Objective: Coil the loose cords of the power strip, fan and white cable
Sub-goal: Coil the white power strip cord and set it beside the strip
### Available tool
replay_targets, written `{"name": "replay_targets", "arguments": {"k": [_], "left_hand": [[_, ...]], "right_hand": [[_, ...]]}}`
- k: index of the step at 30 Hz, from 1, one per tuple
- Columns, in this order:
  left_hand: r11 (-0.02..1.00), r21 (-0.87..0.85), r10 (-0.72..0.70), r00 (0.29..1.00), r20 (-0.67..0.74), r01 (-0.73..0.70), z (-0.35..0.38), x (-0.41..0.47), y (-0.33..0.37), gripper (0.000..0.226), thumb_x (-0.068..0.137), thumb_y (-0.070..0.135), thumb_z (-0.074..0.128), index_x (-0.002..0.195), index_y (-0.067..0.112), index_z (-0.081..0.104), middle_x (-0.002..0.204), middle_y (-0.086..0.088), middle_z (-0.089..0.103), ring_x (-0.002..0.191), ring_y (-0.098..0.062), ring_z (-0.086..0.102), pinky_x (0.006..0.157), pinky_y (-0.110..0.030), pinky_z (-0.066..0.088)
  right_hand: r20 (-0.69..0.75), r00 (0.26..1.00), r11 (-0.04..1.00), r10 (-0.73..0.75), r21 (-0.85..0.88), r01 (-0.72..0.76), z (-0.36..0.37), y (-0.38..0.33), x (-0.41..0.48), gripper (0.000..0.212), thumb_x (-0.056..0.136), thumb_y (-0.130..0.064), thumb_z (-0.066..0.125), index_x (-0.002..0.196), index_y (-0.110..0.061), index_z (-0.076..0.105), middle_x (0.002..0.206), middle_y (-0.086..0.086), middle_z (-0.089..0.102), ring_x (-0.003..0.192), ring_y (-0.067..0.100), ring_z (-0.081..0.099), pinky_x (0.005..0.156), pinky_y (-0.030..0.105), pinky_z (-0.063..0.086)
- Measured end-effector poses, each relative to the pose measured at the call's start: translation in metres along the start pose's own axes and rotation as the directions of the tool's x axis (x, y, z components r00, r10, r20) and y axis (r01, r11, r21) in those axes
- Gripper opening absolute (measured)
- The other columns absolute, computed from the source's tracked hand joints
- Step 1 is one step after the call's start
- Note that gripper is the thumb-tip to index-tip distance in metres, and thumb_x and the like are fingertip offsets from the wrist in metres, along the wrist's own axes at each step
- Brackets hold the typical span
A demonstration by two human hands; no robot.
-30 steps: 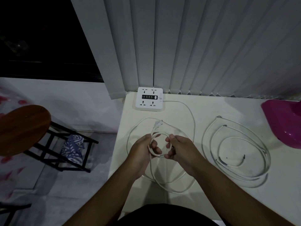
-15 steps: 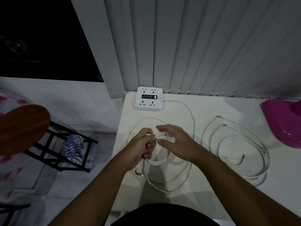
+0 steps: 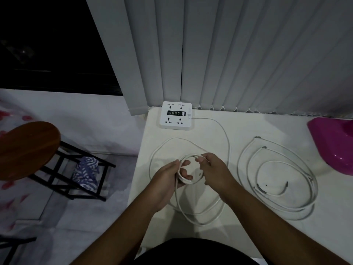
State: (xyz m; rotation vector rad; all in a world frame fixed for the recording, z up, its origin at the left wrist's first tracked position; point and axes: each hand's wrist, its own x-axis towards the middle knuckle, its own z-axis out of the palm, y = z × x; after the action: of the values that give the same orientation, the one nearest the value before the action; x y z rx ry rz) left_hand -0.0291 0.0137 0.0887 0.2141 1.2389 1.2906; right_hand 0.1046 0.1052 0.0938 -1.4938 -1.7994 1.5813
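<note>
A white square power strip [image 3: 176,115] sits at the back left corner of the white table [image 3: 238,127]. Its white cord [image 3: 225,136] runs right, then curves down toward me and lies in loose loops. My left hand [image 3: 168,180] grips a small coil of this cord [image 3: 191,181] above the table. My right hand [image 3: 214,169] pinches the coil's upper right side. A separate white cable [image 3: 277,180] lies in wide loose loops on the table to the right, its ends inside the loops.
A pink plastic object [image 3: 334,144] stands at the table's right edge. Grey vertical blinds [image 3: 229,54] hang behind the table. Left of the table, on the floor, stand a round wooden stool [image 3: 26,148] and a black rack holding a patterned cloth [image 3: 87,172].
My right hand has come back to the coil from an open reach and pinches it again. The coil in my left hand has another turn, and the loose loops have shifted.
</note>
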Motion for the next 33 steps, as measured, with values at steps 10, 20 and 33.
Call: {"name": "replay_targets", "arguments": {"k": [10, 20, 33], "left_hand": [[0.990, 0.098, 0.112, 0.988, -0.104, -0.102, -0.001, 0.010, 0.022, 0.013, 0.103, 0.011, 0.042, 0.101, 0.017, 0.053, 0.054, 0.007, 0.036, 0.043, -0.008, 0.029, 0.046, -0.024, 0.028], [0.983, 0.119, 0.145, 0.989, -0.034, -0.140, -0.004, 0.013, 0.021, 0.018, 0.102, 0.028, 0.054, 0.113, 0.015, 0.061, 0.071, -0.004, 0.063, 0.067, -0.018, 0.059, 0.066, -0.033, 0.046], [0.987, 0.142, 0.090, 0.994, -0.066, -0.080, -0.005, 0.011, 0.016, 0.026, 0.107, 0.024, 0.043, 0.101, 0.007, 0.062, 0.057, 0.006, 0.035, 0.045, -0.008, 0.030, 0.057, -0.030, 0.037]], "right_hand": [[0.138, 0.988, 0.996, -0.069, -0.053, 0.077, -0.008, -0.003, -0.002, 0.013, 0.094, -0.037, 0.064, 0.098, -0.036, 0.075, 0.089, -0.018, 0.074, 0.081, -0.005, 0.065, 0.079, 0.024, 0.049], [0.074, 0.993, 0.994, -0.089, 0.066, 0.084, -0.012, -0.013, 0.006, 0.012, 0.092, -0.014, 0.069, 0.090, -0.020, 0.078, 0.075, -0.003, 0.075, 0.064, 0.007, 0.066, 0.057, 0.018, 0.053], [0.227, 0.973, 0.990, 0.048, 0.120, -0.077, -0.010, -0.005, -0.003, 0.020, 0.095, -0.034, 0.065, 0.115, -0.034, 0.068, 0.102, -0.005, 0.075, 0.091, 0.008, 0.072, 0.080, 0.029, 0.061]]}}
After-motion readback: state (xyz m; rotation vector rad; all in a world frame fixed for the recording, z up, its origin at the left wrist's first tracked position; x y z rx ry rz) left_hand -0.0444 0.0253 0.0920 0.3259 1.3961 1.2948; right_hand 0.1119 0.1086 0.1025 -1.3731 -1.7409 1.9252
